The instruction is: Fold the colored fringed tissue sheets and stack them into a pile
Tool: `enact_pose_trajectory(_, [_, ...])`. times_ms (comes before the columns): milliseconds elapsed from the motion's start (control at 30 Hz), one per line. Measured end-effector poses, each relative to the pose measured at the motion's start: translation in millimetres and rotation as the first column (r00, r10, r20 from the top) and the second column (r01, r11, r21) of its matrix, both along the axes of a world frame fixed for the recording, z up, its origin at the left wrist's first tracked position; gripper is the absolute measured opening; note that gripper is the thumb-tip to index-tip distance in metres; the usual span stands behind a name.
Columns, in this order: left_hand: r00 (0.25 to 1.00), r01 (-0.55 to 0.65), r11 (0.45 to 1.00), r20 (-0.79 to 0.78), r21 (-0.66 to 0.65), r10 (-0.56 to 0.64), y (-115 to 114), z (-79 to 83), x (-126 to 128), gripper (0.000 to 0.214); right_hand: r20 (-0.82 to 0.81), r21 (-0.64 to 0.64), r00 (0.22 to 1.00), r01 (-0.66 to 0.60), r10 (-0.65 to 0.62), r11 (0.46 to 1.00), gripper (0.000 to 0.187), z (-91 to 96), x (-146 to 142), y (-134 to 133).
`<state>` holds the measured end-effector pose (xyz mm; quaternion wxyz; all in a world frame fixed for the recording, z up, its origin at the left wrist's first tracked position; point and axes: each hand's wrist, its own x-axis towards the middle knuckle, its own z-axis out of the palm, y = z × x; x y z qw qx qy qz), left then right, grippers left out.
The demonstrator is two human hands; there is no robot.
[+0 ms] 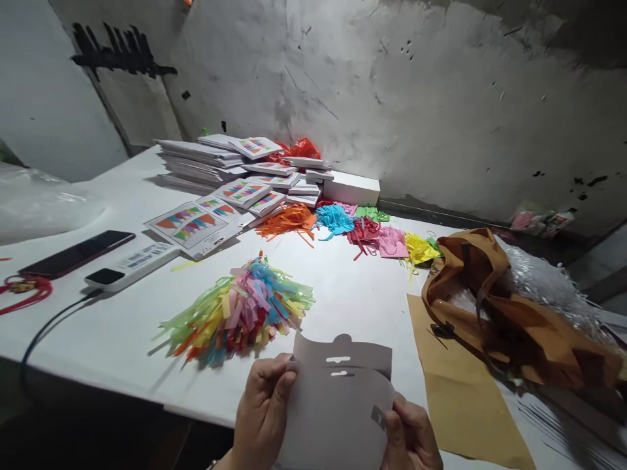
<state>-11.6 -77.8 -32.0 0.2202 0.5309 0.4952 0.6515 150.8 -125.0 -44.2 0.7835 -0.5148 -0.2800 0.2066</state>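
Between my hands, at the table's front edge, is a pale card sleeve (pixel 337 418) with a folded top flap and hanger slots. My left hand (pixel 264 408) pinches its left edge between thumb and fingers. On the opposite edge my right hand (pixel 412 434) grips the card, its thumb beside a small grey patch. The lower part of the sleeve runs out of view. Just beyond it lies a multicoloured bunch of paper tassels (pixel 245 307), touched by neither hand.
Stacks of printed cards (pixel 196 163) and a white box (pixel 351 188) stand at the back. Coloured tassel bundles (pixel 363 235) line the middle. A brown bag (pixel 524 320) sits right, on brown paper (pixel 460 391). A phone (pixel 78 251) and a corded white device (pixel 132 266) lie left.
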Motion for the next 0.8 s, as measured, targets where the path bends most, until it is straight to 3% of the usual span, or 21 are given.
enact_pose_trajectory(167, [1.0,0.01,0.999,-0.024,-0.037,-0.011,1,-3.3,-5,0.041,-0.195,-0.003,0.964,-0.183,0.179,0.983,0.031,10.3,10,2])
enact_pose_trajectory(333, [1.0,0.004,0.996,-0.003,-0.089,-0.004,1,0.1,-5,0.048,-0.474,0.081,0.784,-0.414,0.401,0.906,0.037,25.1,17,5])
enact_pose_trajectory(433, [1.0,-0.007,0.996,0.011,-0.094,0.008,2,5.3,-3,0.052,-0.536,0.132,0.714,-0.457,0.451,0.88,0.036,29.1,18,4])
enact_pose_trajectory(633, [0.998,0.006,0.99,0.063,-0.143,0.003,1,4.1,-5,0.054,-0.49,0.09,0.757,-0.448,0.431,0.889,0.034,29.3,25,1])
enact_pose_trajectory(800, [0.996,0.035,0.975,0.092,-0.218,-0.015,-1,-2.1,-10,0.055,-0.513,0.114,0.718,-0.487,0.471,0.866,0.032,33.5,25,1])
